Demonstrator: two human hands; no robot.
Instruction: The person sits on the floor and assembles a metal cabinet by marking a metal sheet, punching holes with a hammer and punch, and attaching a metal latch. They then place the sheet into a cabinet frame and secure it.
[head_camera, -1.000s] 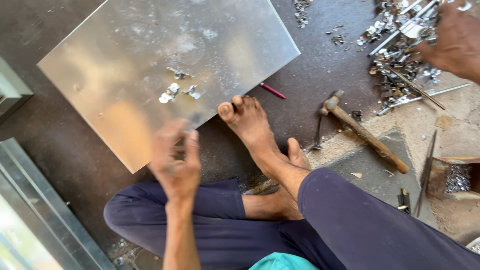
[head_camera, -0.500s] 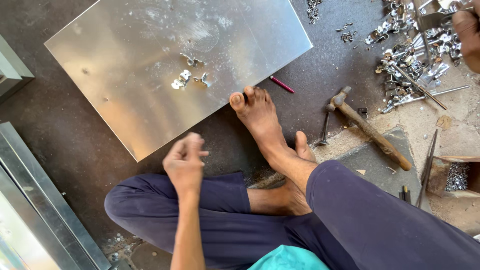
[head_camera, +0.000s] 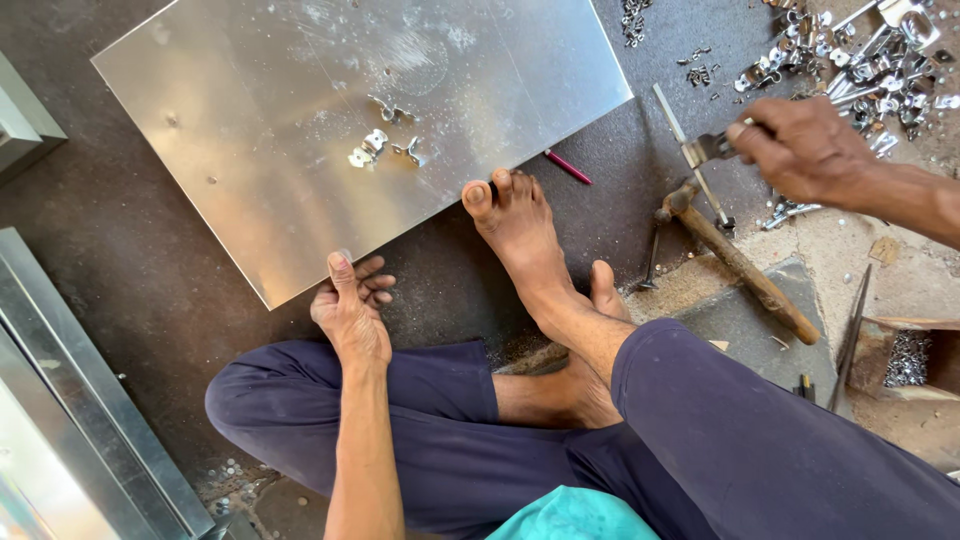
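You sit on the dark floor with a large flat sheet of shiny metal laid out in front of you. Your left hand rests at the sheet's near edge, thumb up against the rim and fingers loosely curled, clamped on nothing; it looks placed to steady or shift the sheet. Your bare foot has its toes on the same edge, apparently pinning the sheet flat. Three small bright metal clips lie together on the sheet, near its middle. Your right hand is out to the right, fingers closed around a small silver metal fitting with a thin rod, held just above the floor beside the heap of loose silver hardware, likely drawn from it. A wooden-handled hammer lies on the floor just below that hand, within easy reach. A slim pink pencil-like stick lies by the sheet's corner. At the right edge, an open wooden box holds a mass of small grey metal pieces, too small to identify. Long grey metal channels lie at the left.
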